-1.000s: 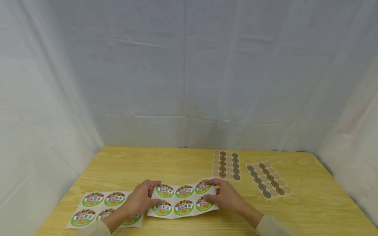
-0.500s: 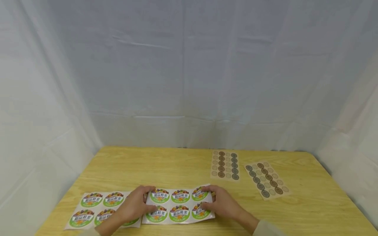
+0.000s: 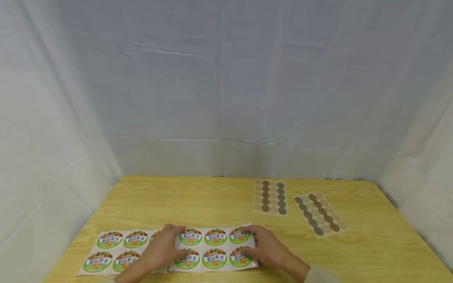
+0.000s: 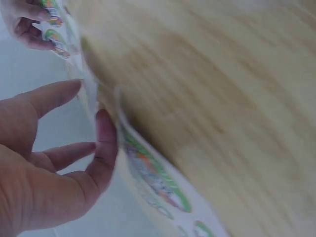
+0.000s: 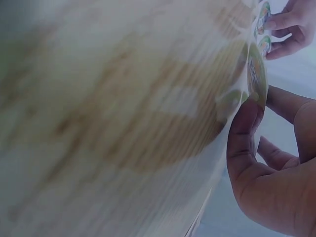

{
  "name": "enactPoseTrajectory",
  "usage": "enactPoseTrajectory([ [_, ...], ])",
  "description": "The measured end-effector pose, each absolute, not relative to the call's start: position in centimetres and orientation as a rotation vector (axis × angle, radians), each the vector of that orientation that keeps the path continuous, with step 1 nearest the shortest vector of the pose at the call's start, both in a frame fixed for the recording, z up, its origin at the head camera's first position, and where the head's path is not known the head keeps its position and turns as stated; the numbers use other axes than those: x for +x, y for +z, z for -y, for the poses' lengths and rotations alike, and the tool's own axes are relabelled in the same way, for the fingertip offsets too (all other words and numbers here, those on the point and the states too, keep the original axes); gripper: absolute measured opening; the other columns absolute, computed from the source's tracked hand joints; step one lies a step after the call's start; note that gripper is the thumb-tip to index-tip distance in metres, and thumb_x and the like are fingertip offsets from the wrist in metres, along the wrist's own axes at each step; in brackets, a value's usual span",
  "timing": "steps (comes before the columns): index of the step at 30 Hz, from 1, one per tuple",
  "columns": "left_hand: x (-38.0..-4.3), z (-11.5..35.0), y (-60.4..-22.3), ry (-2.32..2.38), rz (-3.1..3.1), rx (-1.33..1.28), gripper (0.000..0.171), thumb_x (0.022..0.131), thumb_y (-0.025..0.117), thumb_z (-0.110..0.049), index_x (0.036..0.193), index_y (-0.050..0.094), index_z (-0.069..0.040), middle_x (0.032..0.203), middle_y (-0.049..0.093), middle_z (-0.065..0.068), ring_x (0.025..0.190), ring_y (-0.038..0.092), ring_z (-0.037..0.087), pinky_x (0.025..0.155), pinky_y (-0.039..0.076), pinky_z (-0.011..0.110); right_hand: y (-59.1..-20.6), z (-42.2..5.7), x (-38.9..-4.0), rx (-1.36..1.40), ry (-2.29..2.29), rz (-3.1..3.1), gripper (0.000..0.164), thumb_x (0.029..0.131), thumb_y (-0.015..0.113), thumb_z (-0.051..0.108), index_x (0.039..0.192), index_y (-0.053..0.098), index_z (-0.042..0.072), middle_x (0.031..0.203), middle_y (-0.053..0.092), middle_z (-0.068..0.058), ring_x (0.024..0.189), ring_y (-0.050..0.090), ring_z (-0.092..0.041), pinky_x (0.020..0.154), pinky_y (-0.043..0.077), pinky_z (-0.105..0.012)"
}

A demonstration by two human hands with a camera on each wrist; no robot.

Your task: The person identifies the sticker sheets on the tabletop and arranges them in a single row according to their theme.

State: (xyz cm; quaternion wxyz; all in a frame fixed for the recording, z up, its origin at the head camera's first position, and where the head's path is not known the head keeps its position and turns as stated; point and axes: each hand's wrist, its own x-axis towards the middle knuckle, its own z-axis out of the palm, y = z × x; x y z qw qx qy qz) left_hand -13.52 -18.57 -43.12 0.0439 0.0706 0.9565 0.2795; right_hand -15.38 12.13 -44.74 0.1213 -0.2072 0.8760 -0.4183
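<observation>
Two fruit-sticker sheets (image 3: pixel 117 250) (image 3: pixel 203 247) at lower left and lower centre, the latter showing six round stickers (image 3: pixel 214 258); two tan sticker sheets (image 3: pixel 270 197) (image 3: pixel 320 215) right of centre; two hands (image 3: pixel 161 250) (image 3: pixel 270 248); one bench (image 3: pixel 198 202).

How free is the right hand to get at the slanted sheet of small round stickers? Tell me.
Probably yes: only tabletop shows between the right hand and the slanted sheet, though that hand likely must first let go of the fruit-sticker sheet it holds.

R hand (image 5: pixel 281 195) pinches sticker sht (image 5: pixel 256 71) (L hand (image 5: pixel 294 27) too).
</observation>
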Motion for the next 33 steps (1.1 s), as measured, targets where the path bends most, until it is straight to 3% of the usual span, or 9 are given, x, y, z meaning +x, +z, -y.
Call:
enactPoseTrajectory([
  [7,-13.4,18.2,-42.4,0.767,-2.945,0.251,0.061,0.068,0.086,-0.024,0.119,0.062,0.000,0.107,0.057,0.015,0.089,0.057,0.028,0.077,0.049,0.049,-44.8,-12.2,-15.1,-0.624,-1.131,-2.638,0.054,0.080,0.078,0.031,0.123,0.059,0.004,0.107,0.058,-0.005,0.093,0.056,-0.020,0.088,0.046,-0.046],
  [23,-13.2,18.5,-41.8,0.844,-2.847,0.212,0.052,0.075,0.081,-0.027,0.115,0.064,0.002,0.110,0.056,0.017,0.088,0.058,0.026,0.077,0.049,0.051,-44.5,-11.6,-14.5,-0.552,-0.972,-2.697,0.073,0.076,0.080,0.036,0.134,0.051,0.004,0.117,0.046,-0.012,0.084,0.055,-0.017,0.072,0.051,-0.036],
  [27,-13.2,18.6,-41.9,0.857,-2.851,0.230,0.051,0.075,0.081,-0.026,0.113,0.065,0.005,0.110,0.056,0.019,0.080,0.057,0.021,0.072,0.051,0.046,-44.2,-11.3,-14.2,-0.562,-0.926,-2.719,0.076,0.075,0.081,0.036,0.136,0.049,0.002,0.116,0.044,-0.013,0.074,0.053,-0.014,0.062,0.048,-0.029],
  [33,-13.2,18.5,-42.0,0.854,-2.857,0.239,0.049,0.075,0.081,-0.024,0.111,0.066,0.005,0.110,0.057,0.017,0.076,0.056,0.018,0.068,0.051,0.041,-44.1,-10.9,-14.0,-0.565,-0.854,-2.758,0.077,0.075,0.080,0.038,0.135,0.049,0.000,0.118,0.041,-0.016,0.073,0.051,-0.014,0.060,0.046,-0.027],
])
